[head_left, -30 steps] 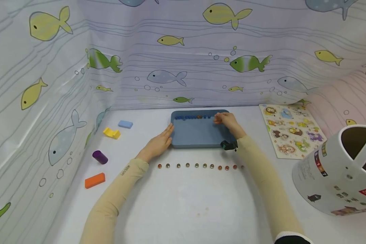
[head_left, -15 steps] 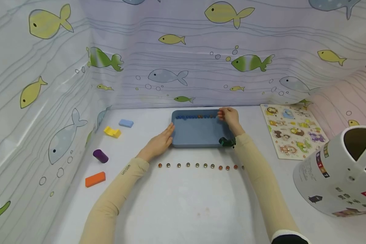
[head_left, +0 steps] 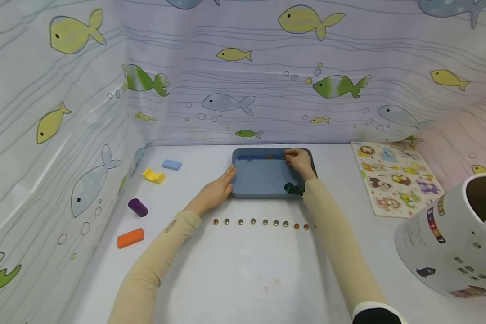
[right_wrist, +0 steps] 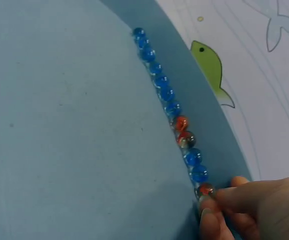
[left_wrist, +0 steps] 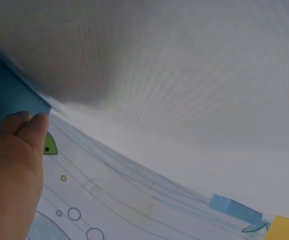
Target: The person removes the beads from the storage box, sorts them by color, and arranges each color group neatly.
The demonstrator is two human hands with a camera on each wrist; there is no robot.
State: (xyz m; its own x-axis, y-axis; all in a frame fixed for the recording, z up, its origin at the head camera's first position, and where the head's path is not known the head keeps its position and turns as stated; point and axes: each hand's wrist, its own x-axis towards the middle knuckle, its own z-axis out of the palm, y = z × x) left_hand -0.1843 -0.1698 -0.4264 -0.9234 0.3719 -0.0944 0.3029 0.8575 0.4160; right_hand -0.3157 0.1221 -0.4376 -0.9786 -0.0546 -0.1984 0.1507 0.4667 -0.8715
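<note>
A shallow blue-grey tray (head_left: 263, 182) lies at the far side of the table. Along its far wall runs a row of glass marbles, mostly blue (right_wrist: 167, 93), with a red one (right_wrist: 182, 123) and a red-and-clear one (right_wrist: 187, 139) among them. My right hand (head_left: 299, 163) is at the row's right end, its thumb and forefinger pinching a reddish marble (right_wrist: 205, 190), which they partly cover. My left hand (head_left: 212, 193) rests with straight fingers against the tray's left side; in the left wrist view these fingers touch its blue wall (left_wrist: 14, 87).
Before the tray lies a row of clear marbles (head_left: 265, 222) and orange ones (head_left: 296, 226). At left are blue (head_left: 172, 164), yellow (head_left: 153, 176), purple (head_left: 138, 207) and orange blocks (head_left: 130, 238). A sticker sheet (head_left: 401, 180) and a white bucket (head_left: 429, 247) stand at right.
My right hand moved right to the tray's far corner, uncovering a reddish marble at the row's end, then came back left onto that end. My left hand stayed on the tray's side.
</note>
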